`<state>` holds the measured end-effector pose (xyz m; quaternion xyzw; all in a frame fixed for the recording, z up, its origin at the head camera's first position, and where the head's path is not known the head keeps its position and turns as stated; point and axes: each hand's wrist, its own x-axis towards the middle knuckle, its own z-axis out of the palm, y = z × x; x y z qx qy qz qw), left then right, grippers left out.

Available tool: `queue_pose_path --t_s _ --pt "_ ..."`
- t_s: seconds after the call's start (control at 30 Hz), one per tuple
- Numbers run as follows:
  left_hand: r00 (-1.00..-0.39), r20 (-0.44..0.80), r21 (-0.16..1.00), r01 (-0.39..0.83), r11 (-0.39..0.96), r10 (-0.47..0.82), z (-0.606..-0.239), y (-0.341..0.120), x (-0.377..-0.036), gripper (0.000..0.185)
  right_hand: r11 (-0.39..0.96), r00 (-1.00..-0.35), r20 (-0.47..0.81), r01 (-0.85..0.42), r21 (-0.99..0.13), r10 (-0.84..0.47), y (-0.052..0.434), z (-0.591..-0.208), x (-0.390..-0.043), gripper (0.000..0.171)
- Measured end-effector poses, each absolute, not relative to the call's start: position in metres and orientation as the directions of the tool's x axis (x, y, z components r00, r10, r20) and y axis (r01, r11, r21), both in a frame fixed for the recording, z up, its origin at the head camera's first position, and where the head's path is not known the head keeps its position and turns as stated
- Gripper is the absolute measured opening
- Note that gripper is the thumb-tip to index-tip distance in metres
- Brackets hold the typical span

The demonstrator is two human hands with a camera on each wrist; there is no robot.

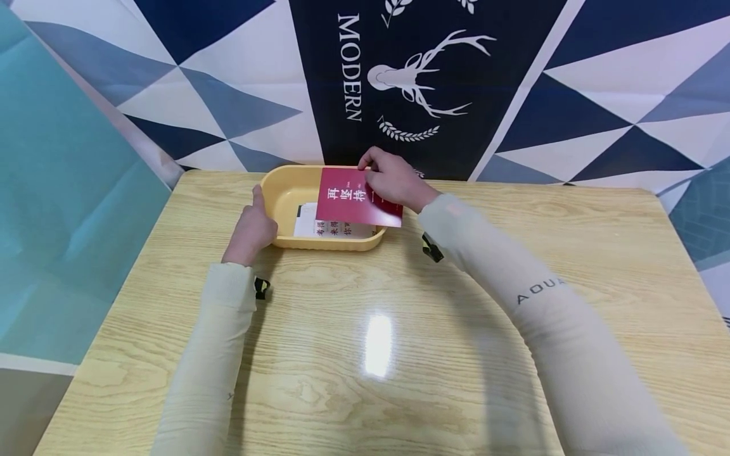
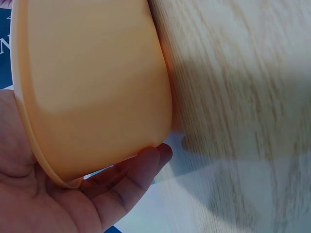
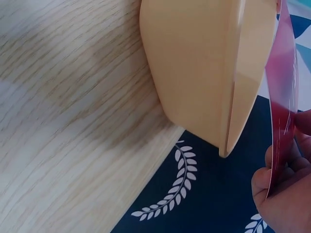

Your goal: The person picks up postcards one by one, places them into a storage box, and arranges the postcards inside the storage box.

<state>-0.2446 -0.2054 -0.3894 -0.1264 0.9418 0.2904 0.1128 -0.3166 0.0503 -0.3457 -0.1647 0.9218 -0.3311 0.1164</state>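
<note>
A shallow yellow tray (image 1: 282,190) sits at the far middle of the wooden table. My left hand (image 1: 252,229) grips the tray's left rim, thumb up along the edge; in the left wrist view its fingers (image 2: 131,182) curl under the tray's wall (image 2: 97,82). My right hand (image 1: 390,180) pinches a dark red card with white characters (image 1: 353,199) and holds it over the tray's right half. In the right wrist view the red card (image 3: 284,87) stands edge-on beside the tray's rim (image 3: 233,92). White printed cards (image 1: 331,227) lie inside the tray, partly hidden under the red one.
A patterned cloth with a white deer and the word MODERN (image 1: 407,82) hangs right behind the tray. The light wooden table (image 1: 371,354) stretches toward me, with a lamp glare in the middle. A teal panel (image 1: 63,190) borders the left side.
</note>
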Motion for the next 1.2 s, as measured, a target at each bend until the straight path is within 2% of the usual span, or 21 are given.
queue_pose_path --t_s 0.5,1.2 --pt "-0.946 -0.28 0.538 -0.293 0.79 -0.16 -0.39 -0.207 -0.245 0.083 0.714 -0.911 -0.088 -0.254 -0.652 -0.404 0.029 -0.349 -0.319 0.02" --pt "-0.938 -0.303 0.553 -0.318 0.77 -0.17 -0.389 -0.207 -0.244 0.082 0.759 -0.891 -0.177 -0.237 -0.606 -0.419 0.013 -0.358 -0.318 0.025"
